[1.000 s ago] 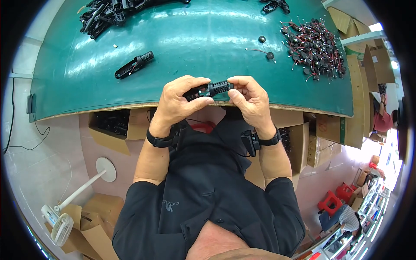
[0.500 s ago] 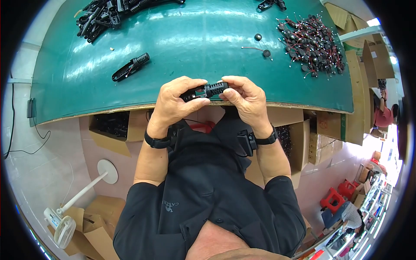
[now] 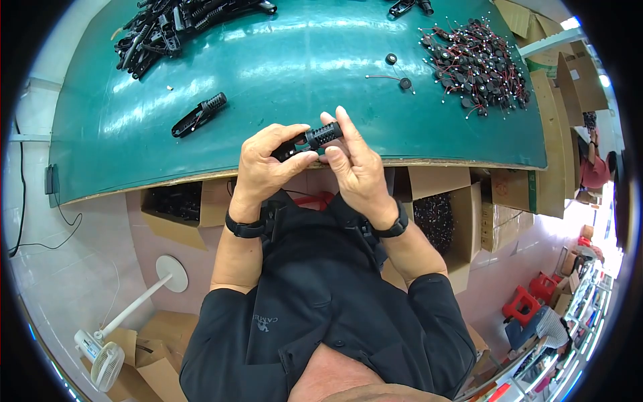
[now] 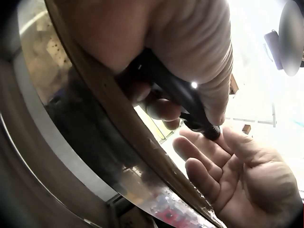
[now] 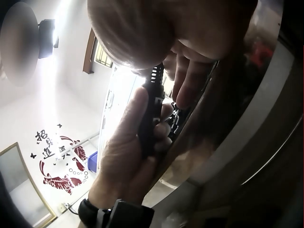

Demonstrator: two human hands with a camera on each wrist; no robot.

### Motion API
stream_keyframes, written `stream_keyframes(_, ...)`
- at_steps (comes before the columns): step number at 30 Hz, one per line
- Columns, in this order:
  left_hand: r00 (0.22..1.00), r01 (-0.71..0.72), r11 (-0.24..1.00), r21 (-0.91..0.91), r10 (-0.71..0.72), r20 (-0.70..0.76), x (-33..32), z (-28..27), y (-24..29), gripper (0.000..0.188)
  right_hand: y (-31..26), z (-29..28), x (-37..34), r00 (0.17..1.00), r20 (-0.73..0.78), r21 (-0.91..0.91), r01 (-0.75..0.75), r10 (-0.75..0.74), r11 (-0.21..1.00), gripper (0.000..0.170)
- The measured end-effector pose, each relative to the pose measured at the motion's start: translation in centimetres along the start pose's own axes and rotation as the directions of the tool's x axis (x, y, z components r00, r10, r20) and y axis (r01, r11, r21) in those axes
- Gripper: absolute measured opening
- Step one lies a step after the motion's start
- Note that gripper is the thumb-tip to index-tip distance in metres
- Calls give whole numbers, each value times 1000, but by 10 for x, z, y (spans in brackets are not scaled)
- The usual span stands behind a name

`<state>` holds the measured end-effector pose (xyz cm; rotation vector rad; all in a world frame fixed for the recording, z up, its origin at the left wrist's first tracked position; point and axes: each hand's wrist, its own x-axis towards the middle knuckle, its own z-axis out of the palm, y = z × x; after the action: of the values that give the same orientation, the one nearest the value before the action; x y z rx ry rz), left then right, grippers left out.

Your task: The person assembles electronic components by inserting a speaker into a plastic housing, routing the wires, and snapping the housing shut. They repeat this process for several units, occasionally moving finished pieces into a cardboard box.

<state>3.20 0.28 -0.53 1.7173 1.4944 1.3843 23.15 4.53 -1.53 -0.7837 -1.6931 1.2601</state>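
My left hand (image 3: 268, 159) grips a slim black plastic housing (image 3: 323, 136) near the table's front edge, thumb on one side and fingers on the other. The housing's ribbed, slotted cylinder end points right and slightly up. My right hand (image 3: 362, 171) is at that end, index finger and thumb extended; in the left wrist view its palm shows and its fingers (image 4: 202, 175) are loosely spread beside the tip. The housing's rear part is hidden in the left hand. A similar black housing (image 3: 199, 115) lies on the table to the left.
Black plastic parts (image 3: 167, 37) are heaped at the back left of the green table (image 3: 288, 80). A pile of round black components with red wires (image 3: 475, 70) lies at right, with a loose one (image 3: 405, 84) nearer the middle. Open cardboard boxes (image 3: 171, 231) stand below the table edge.
My right hand has loosened its pinch on the ribbed end, its fingers straightening and its wrist shifting left. The housing has moved slightly left and its ribbed end tilts up more.
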Motion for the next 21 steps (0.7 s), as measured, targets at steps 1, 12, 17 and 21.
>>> stream_keyframes(1, 1000, -2, 1000, 0, 2, 2, 0, 0, 0, 46, 0, 4, -1, 1000, -3, -1, 1, -1, 1000, 60)
stream_keyframes(12, 999, -32, 999, -41, 31, -26, -1, -1, -1, 46, 0, 21, -3, 994, 91, 449, -100, 66, 888, 77)
stream_keyframes(17, 999, -27, 999, -34, 26, -28, -1, -3, -3, 46, 1, 28, -4, 995, 75, 518, -89, 59, 851, 78)
stream_keyframes(21, 1000, -21, 1000, -20, 20, -12, -1, -4, -2, 46, -1, 27, -4, 994, 87, 523, -102, 65, 846, 79)
